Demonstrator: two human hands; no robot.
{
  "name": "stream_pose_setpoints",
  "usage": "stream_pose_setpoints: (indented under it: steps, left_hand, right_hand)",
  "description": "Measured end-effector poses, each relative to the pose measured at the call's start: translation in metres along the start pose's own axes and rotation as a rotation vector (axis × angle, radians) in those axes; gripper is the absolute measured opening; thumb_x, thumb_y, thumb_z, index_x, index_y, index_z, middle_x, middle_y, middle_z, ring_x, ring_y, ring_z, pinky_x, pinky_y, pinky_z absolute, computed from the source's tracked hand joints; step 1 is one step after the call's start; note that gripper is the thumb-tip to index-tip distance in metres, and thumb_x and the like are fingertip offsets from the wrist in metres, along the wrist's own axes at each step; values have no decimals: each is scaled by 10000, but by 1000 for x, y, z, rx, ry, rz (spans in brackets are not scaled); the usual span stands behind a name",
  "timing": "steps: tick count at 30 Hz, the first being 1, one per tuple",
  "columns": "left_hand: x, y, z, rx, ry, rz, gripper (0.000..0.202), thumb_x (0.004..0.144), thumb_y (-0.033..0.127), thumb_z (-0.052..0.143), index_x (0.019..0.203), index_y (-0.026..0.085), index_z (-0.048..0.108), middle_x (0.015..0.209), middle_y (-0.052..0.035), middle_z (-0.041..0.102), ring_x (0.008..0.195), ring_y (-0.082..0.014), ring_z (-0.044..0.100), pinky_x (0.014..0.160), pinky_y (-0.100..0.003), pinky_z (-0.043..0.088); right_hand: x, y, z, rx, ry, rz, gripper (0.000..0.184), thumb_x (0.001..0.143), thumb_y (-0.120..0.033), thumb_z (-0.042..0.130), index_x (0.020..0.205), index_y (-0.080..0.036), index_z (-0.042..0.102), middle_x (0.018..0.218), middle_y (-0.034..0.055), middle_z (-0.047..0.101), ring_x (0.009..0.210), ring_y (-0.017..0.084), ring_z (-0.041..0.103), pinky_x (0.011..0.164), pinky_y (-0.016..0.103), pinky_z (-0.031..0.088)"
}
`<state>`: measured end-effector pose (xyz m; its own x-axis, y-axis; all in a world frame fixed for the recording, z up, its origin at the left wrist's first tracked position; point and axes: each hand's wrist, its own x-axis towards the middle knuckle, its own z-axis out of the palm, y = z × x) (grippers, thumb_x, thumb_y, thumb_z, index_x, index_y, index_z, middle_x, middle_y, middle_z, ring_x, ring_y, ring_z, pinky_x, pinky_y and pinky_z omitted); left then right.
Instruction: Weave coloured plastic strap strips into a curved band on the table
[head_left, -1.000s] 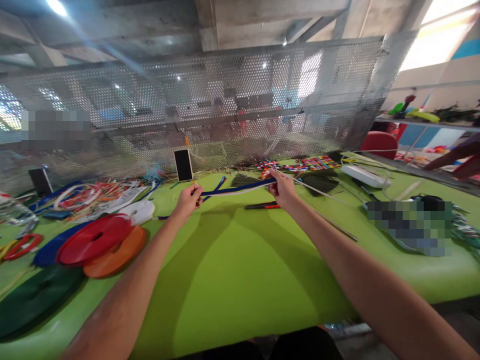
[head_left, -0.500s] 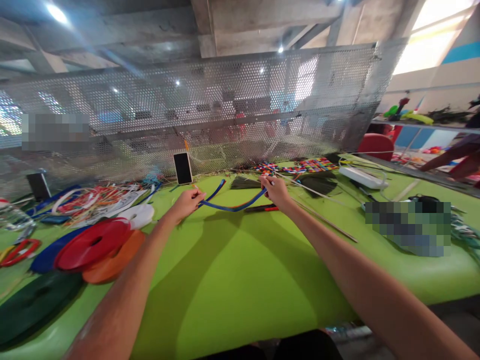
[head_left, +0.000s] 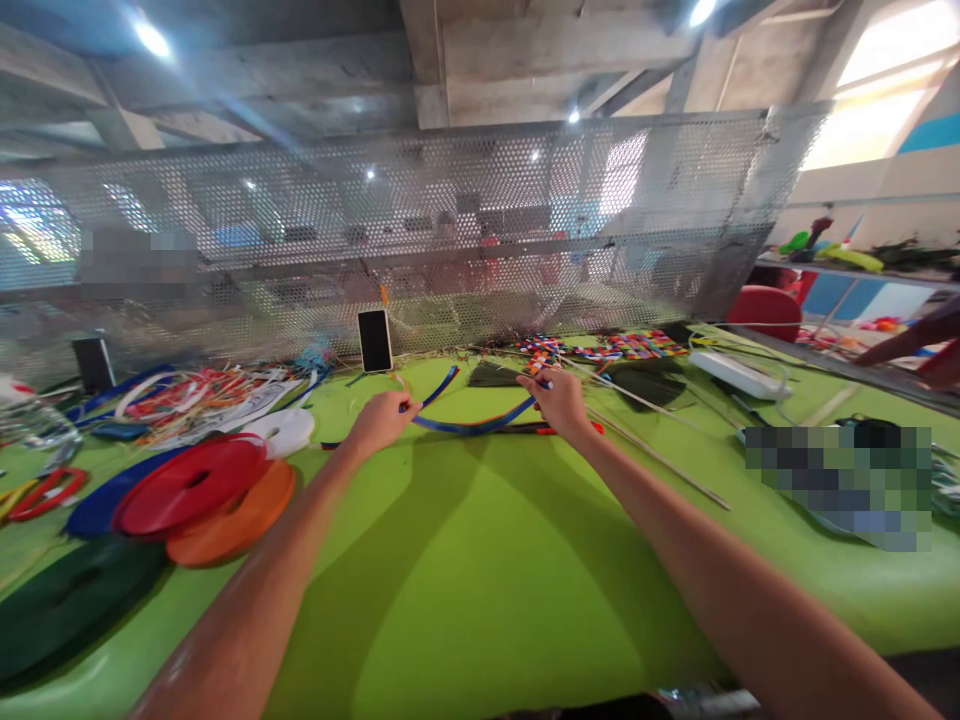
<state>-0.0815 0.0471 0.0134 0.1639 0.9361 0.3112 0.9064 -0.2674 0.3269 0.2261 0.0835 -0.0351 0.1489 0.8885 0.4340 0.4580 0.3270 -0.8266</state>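
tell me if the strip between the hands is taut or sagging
Sagging: the blue strip curves downward between the left hand and right hand.

- Table (head_left: pixel 465 610): topped in green.
- Left: reels (head_left: pixel 165 505) laid overlapping, green, blue, orange, red, white.
- Behind reels: loose strips (head_left: pixel 202 395) piled.
- Far side: phone (head_left: pixel 375 340) propped upright, woven pieces (head_left: pixel 646 344) laid to its right.
- Middle: red-handled tool (head_left: pixel 549 429) laid flat.
- Right: power strip (head_left: pixel 739 375) placed, thin rods (head_left: pixel 660 457) laid nearer middle.

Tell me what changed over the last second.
The blue strips, nearly straight between the left hand and right hand earlier, now sag in a downward curve, the hands slightly closer together. Neither let go. The red reel and upright black-screened device stayed put.
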Motion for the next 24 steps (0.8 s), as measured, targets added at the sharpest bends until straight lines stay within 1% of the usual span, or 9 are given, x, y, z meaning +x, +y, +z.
stream_pose_setpoints:
  steps: [4, 9, 12, 16, 19, 22, 24]
  left_hand:
    - [-3, -4, 4, 64, 12, -2, 341, 893, 324, 617, 579, 200, 566, 526, -6, 504, 512, -172, 468, 552, -284, 225]
    - [-4, -8, 9, 96, 16, -9, 321, 913, 305, 598, 608, 206, 589, 585, -43, 581, 568, -206, 550, 557, -284, 242]
    - [-4, -9, 10, 92, 7, -6, 328, 926, 311, 590, 616, 207, 594, 592, -48, 595, 594, -213, 578, 563, -277, 272]
    - [-2, -13, 14, 77, -30, -3, 349, 961, 341, 596, 649, 183, 579, 588, 4, 550, 570, -162, 532, 603, -266, 362]
    - [0, -17, 17, 61, -61, -2, 376, 981, 395, 603, 683, 169, 562, 614, 38, 526, 581, -136, 519, 654, -280, 439]
    - [2, -19, 18, 29, -69, 3, 387, 980, 413, 616, 691, 164, 555, 627, 42, 522, 600, -131, 530, 670, -285, 467]
    - [3, -20, 17, -6, -56, 3, 393, 977, 411, 620, 682, 160, 552, 609, 48, 502, 580, -124, 509, 649, -275, 458]
  right_hand:
    - [-1, 2, 0, -68, 3, 4, 572, 809, -753, 545, 635, -209, 580, 442, 1, 559, 384, 154, 522, 451, 253, 380]
    - [3, 9, -1, -182, 23, 14, 354, 825, -533, 650, 675, -214, 624, 547, 21, 624, 522, 179, 580, 532, 260, 386]
    - [5, 11, 0, -232, 10, 17, 293, 821, -457, 661, 664, -210, 644, 567, 26, 637, 567, 184, 585, 549, 263, 369]
    - [3, 10, 1, -260, -41, 14, 358, 823, -474, 649, 582, -210, 627, 528, 21, 604, 539, 179, 556, 524, 272, 323]
    - [3, 9, 1, -268, -69, 8, 403, 823, -493, 634, 539, -209, 601, 489, 13, 559, 513, 172, 524, 515, 278, 297]
    - [4, 11, 0, -272, -89, -6, 398, 813, -488, 636, 535, -206, 600, 475, 2, 535, 502, 160, 492, 515, 276, 288]
    - [6, 12, 0, -272, -95, -19, 405, 813, -500, 632, 538, -203, 606, 478, 0, 535, 506, 154, 479, 520, 274, 293]
